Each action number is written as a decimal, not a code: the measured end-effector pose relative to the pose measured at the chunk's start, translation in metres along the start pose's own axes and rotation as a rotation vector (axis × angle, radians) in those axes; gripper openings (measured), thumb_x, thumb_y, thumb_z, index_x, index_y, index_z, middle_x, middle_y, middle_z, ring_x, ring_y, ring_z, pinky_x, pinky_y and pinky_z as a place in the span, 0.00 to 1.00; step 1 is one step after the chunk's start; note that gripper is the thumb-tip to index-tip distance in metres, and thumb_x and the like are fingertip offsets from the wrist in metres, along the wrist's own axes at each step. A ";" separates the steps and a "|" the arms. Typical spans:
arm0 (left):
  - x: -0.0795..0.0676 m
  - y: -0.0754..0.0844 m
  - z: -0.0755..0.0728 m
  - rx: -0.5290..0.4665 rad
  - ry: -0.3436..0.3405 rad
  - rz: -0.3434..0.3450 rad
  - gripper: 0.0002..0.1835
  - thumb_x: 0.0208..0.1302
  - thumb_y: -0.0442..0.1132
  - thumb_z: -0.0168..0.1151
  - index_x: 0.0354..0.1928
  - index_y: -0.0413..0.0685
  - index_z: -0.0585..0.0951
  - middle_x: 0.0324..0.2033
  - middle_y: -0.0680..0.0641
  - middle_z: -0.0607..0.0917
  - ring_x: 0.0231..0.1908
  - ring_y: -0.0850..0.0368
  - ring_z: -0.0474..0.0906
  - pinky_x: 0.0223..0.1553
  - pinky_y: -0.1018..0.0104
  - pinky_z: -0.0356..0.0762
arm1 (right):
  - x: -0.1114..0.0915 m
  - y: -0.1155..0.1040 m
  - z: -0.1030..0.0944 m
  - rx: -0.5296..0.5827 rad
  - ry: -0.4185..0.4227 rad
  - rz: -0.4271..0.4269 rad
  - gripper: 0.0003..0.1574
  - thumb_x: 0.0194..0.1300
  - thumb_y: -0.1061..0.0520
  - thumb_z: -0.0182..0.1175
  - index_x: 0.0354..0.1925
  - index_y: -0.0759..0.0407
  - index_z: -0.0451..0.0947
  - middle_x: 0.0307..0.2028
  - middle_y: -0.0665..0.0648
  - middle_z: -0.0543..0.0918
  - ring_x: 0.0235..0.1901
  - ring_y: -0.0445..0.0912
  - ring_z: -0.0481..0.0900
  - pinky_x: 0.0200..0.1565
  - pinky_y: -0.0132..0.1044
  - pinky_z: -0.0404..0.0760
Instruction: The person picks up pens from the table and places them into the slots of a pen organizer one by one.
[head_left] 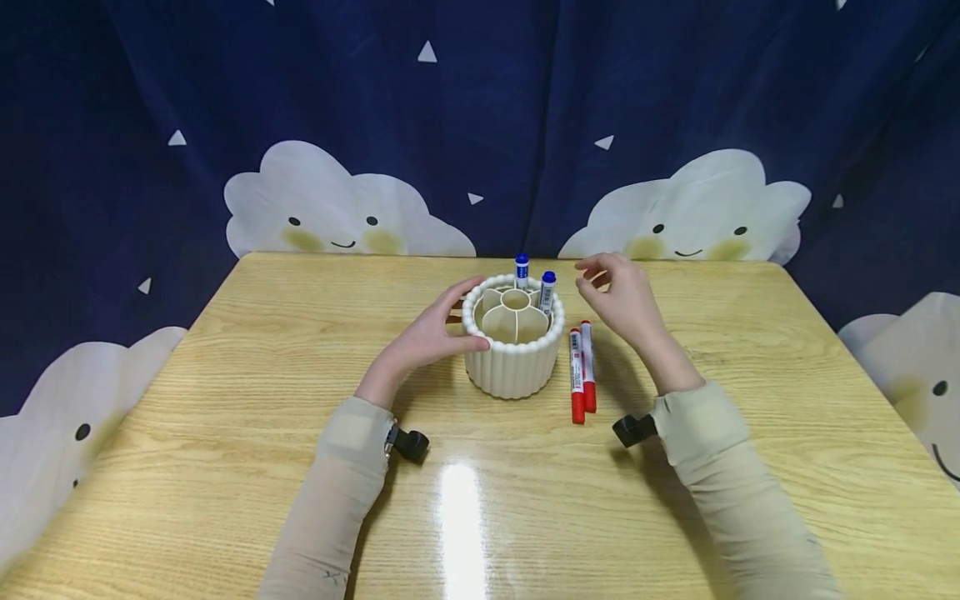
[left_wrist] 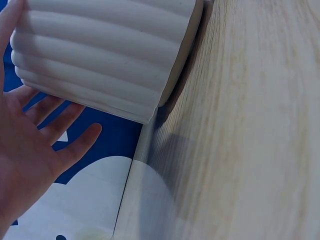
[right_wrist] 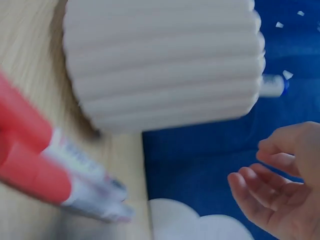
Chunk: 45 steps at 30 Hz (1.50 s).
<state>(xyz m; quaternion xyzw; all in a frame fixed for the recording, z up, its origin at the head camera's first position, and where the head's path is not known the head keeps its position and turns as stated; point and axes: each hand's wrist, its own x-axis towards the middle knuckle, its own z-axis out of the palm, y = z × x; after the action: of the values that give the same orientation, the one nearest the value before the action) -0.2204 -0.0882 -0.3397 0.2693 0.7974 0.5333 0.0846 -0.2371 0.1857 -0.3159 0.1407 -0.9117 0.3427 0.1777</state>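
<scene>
A cream ribbed pen holder [head_left: 512, 372] with a beaded rim and divided compartments stands upright on the table. Two blue-capped markers, a rear one [head_left: 522, 272] and a right one [head_left: 547, 293], stick up from its compartments. My left hand [head_left: 429, 335] holds the holder's left side, thumb at the front rim and fingers round the back; the left wrist view shows those fingers spread along the ribbed wall [left_wrist: 100, 55]. To the right of the holder, my right hand [head_left: 624, 302] hovers with loosely bent fingers, holding nothing. Below it lie two red-capped markers [head_left: 577, 375], side by side.
The wooden table [head_left: 225, 400] reaches back to a dark blue curtain [head_left: 360, 92] printed with smiling clouds. A bright light reflection lies on the tabletop in front of the holder. Each wrist wears a small black camera [head_left: 411, 446].
</scene>
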 end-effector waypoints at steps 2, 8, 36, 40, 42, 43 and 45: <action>0.000 0.000 0.000 0.002 0.001 0.001 0.47 0.49 0.36 0.68 0.69 0.49 0.54 0.65 0.45 0.60 0.59 0.46 0.62 0.58 0.54 0.65 | 0.000 0.008 0.002 -0.031 -0.048 0.024 0.16 0.58 0.61 0.53 0.44 0.67 0.77 0.36 0.64 0.80 0.34 0.55 0.79 0.38 0.46 0.77; -0.001 0.002 0.000 0.010 0.003 0.009 0.47 0.49 0.36 0.68 0.69 0.46 0.53 0.65 0.44 0.60 0.59 0.45 0.62 0.58 0.53 0.65 | -0.004 0.027 0.008 -0.110 -0.239 0.150 0.21 0.58 0.59 0.54 0.49 0.68 0.74 0.37 0.66 0.80 0.36 0.55 0.78 0.39 0.45 0.76; 0.000 -0.001 0.000 0.009 0.006 -0.002 0.47 0.48 0.37 0.69 0.69 0.47 0.53 0.65 0.46 0.60 0.59 0.46 0.63 0.58 0.55 0.65 | -0.012 0.047 0.030 -0.160 -0.466 0.392 0.21 0.57 0.58 0.52 0.47 0.70 0.71 0.29 0.61 0.79 0.15 0.40 0.73 0.20 0.30 0.74; 0.000 -0.001 0.000 0.007 0.006 -0.002 0.47 0.48 0.37 0.69 0.69 0.47 0.54 0.65 0.45 0.60 0.59 0.45 0.63 0.58 0.54 0.65 | -0.012 0.044 0.024 -0.159 -0.423 0.373 0.22 0.57 0.58 0.51 0.49 0.68 0.69 0.31 0.63 0.79 0.18 0.43 0.73 0.21 0.31 0.73; 0.002 -0.006 0.001 0.008 0.011 0.006 0.47 0.48 0.38 0.69 0.69 0.47 0.54 0.65 0.46 0.61 0.59 0.46 0.63 0.57 0.54 0.65 | -0.012 0.042 0.020 -0.166 -0.402 0.360 0.22 0.58 0.58 0.51 0.49 0.67 0.69 0.32 0.63 0.78 0.21 0.45 0.73 0.22 0.31 0.71; 0.003 -0.011 0.001 0.012 0.014 0.011 0.47 0.48 0.39 0.69 0.69 0.48 0.54 0.65 0.48 0.61 0.59 0.47 0.63 0.57 0.55 0.66 | -0.012 0.041 0.018 -0.169 -0.390 0.353 0.22 0.58 0.57 0.51 0.50 0.66 0.68 0.32 0.63 0.77 0.22 0.45 0.73 0.23 0.32 0.71; 0.005 -0.016 0.001 0.013 0.015 0.017 0.48 0.48 0.41 0.70 0.69 0.49 0.54 0.65 0.49 0.61 0.59 0.48 0.63 0.57 0.55 0.66 | -0.012 0.038 0.013 -0.171 -0.362 0.336 0.22 0.58 0.57 0.52 0.50 0.66 0.68 0.33 0.63 0.76 0.22 0.46 0.73 0.23 0.32 0.71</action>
<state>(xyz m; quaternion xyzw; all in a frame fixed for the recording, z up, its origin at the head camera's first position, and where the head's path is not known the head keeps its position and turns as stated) -0.2297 -0.0895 -0.3541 0.2727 0.7991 0.5308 0.0723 -0.2438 0.2059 -0.3521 0.0306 -0.9649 0.2585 -0.0364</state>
